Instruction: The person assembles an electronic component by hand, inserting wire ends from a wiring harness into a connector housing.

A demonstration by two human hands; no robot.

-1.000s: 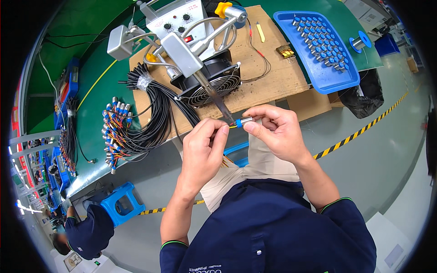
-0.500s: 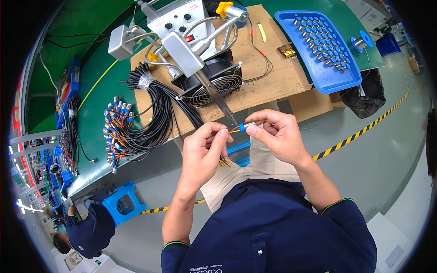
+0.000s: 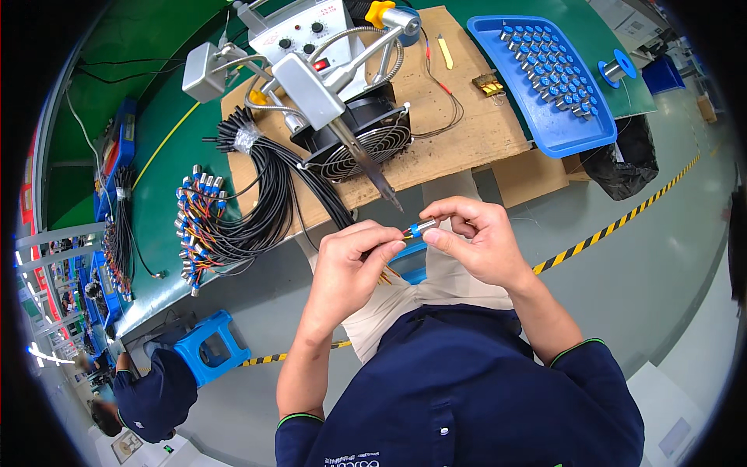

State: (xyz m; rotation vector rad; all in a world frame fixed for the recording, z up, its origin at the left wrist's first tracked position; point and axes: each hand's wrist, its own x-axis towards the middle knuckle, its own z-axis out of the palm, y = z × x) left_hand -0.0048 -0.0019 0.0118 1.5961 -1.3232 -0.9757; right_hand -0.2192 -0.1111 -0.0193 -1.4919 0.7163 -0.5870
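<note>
Between finger and thumb of my right hand is a small silver cylinder with a blue end, its blue end facing left. My left hand pinches thin coloured wires close beside that blue end. More red and yellow wire ends hang below my left fingers. Just above the cylinder, apart from it, points the tip of a soldering iron clamped in a metal stand. My fingers partly cover both the wires and the cylinder.
A fan and a control box stand behind the iron. Black cables with finished silver ends lie left. At right, a blue tray holds several silver cylinders, near a solder spool. Another person is at lower left.
Both hands have shifted slightly, carrying the cylinder a little down and right, farther from the iron tip. My left fingertips now sit closer to the blue end.
</note>
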